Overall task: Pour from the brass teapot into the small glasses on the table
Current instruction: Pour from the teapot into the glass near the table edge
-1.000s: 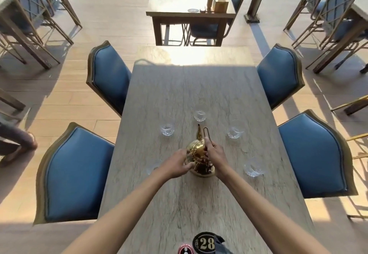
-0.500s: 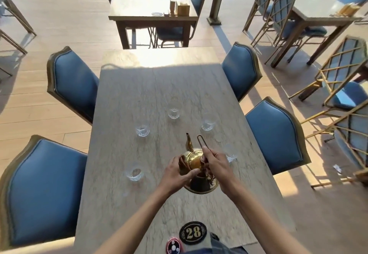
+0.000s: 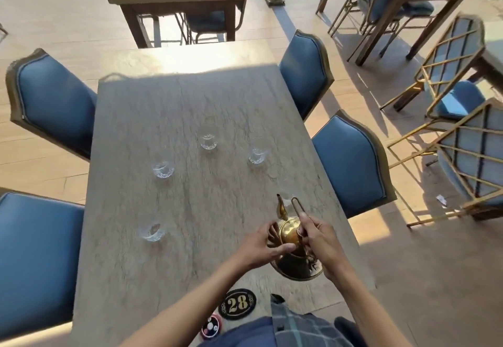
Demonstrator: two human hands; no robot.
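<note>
The brass teapot sits between both hands: the left hand grips its body, the right hand pinches its handle

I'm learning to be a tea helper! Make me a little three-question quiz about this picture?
1. True or false: the shiny brass teapot stands alone, with no hand on it.
2. Which hand pinches the teapot's thin looped wire handle? A) left hand B) right hand
3. Fill in: the round black table marker shows the number ___.

Key: 1 false, both hands hold it; 2 B; 3 28.
</note>
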